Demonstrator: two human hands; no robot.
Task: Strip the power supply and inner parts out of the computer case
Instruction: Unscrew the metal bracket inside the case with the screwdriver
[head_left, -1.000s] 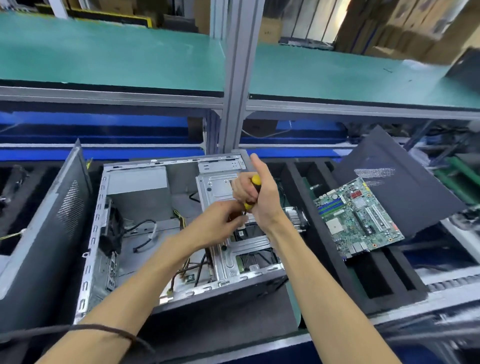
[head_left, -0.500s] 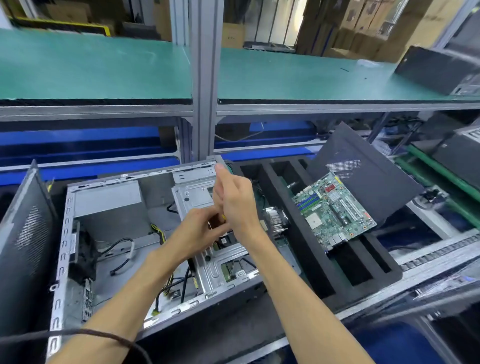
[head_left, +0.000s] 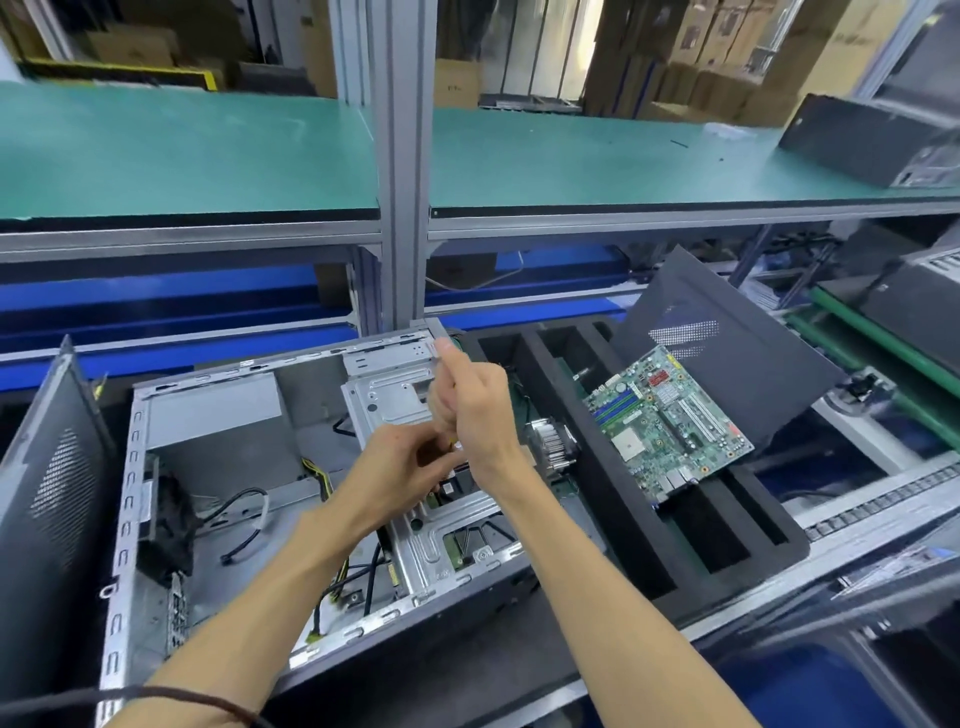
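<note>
On the workbench, a black foam tray (head_left: 613, 499) holds a motherboard (head_left: 667, 421); both hands (head_left: 447, 431) pinch something hidden above the open case (head_left: 124, 499).

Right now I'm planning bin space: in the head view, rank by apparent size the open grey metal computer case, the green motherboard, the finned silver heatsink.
1. open grey metal computer case
2. green motherboard
3. finned silver heatsink, partly hidden by the right hand

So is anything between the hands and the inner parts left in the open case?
Yes. The metal drive bracket spans the case just under both hands, covering parts beneath. The loose cables on the case floor lie uncovered.
</note>
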